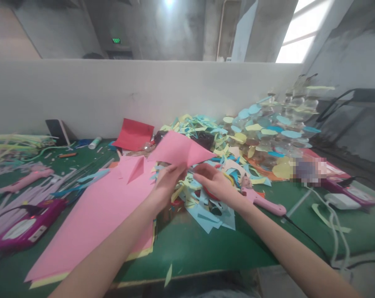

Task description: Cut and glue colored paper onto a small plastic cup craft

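A folded piece of pink paper (177, 149) is pinched in my left hand (170, 176), raised above the table with its creased point turned toward me. Beside it, my right hand (216, 182) curls with thumb and forefinger a little apart. Red and yellow edges that look like the handles of scissors (209, 194) show around its palm; the blades are hidden. Beneath both hands lies a heap of blue and yellow paper scraps (202, 211). Large pink sheets (97, 223) are stacked on yellow ones to the left.
A pink glue gun (264, 203) lies right of my hand, its cord trailing off the green table (175, 252). Another pink glue gun (27, 179) and a magenta device (28, 225) lie left. Clear cups with paper discs (280, 124) crowd the back right. Red paper (134, 134) lies behind.
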Available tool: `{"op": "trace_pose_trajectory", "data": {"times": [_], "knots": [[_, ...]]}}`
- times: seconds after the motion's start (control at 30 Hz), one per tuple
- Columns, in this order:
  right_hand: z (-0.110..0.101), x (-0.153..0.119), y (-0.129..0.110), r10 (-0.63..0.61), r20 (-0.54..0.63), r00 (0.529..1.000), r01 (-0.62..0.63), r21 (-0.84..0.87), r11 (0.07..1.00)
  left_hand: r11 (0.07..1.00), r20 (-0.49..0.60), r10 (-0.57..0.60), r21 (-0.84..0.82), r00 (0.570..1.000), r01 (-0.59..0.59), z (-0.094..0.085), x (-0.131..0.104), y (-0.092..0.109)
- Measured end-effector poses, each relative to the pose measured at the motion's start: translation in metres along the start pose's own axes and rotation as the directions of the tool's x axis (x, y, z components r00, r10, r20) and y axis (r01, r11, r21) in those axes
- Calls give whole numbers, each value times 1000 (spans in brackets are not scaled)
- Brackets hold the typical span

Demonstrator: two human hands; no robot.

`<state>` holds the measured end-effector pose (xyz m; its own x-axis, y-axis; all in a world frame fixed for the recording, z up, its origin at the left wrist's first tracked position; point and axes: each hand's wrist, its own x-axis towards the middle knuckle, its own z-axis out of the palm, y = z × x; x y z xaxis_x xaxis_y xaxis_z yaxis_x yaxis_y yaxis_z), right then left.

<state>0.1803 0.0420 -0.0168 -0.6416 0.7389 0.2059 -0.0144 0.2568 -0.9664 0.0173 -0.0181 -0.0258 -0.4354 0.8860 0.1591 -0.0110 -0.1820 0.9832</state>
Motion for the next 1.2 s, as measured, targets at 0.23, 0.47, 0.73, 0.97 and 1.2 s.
{"op": "trace_pose_trajectory", "data": {"times": [0.23, 0.47, 0.73, 0.97, 1.2], "knots": [[8, 0, -3, 17, -94, 995, -19, -16, 1000, 976, -38, 37, 215, 999, -28, 18, -19, 5], [6, 4, -1, 0, -107, 994, 7, 60, 998, 977, -102, 40, 212, 994, -17, 25, -25, 6], [8, 0, -5, 137, -121, 983, -115, 173, 978, 982, -123, 60, 187, 991, -36, 26, -26, 4], [-11, 8, 5, 132, -162, 978, -109, 146, 983, 970, -122, 65, 243, 990, -33, 20, -22, 3], [-29, 8, -10, 156, -290, 944, -127, 116, 985, 970, -126, 94, 236, 988, -62, 22, -21, 8]]}}
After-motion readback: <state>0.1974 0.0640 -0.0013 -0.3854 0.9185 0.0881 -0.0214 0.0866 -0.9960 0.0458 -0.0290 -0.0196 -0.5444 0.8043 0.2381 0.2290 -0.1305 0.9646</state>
